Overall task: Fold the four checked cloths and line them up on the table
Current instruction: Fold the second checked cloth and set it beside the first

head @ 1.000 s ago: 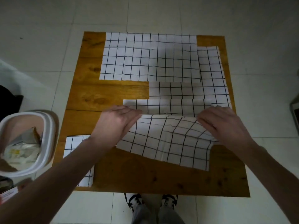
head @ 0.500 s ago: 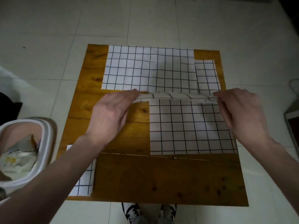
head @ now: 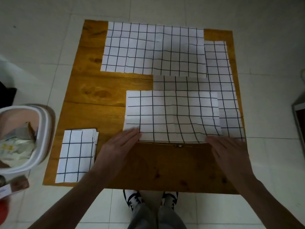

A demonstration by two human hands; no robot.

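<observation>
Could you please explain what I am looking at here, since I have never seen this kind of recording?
There is no machine: a person wears a camera on the head, looking down at their own hands. Below is a brown wooden table on a tiled floor. The left hand and right hand lie flat on the near edge of a white black-checked cloth folded in half. Under it and to its right lies another spread checked cloth, a third at the far side. A small fully folded cloth sits near left. A white bin stands beside the table.
</observation>
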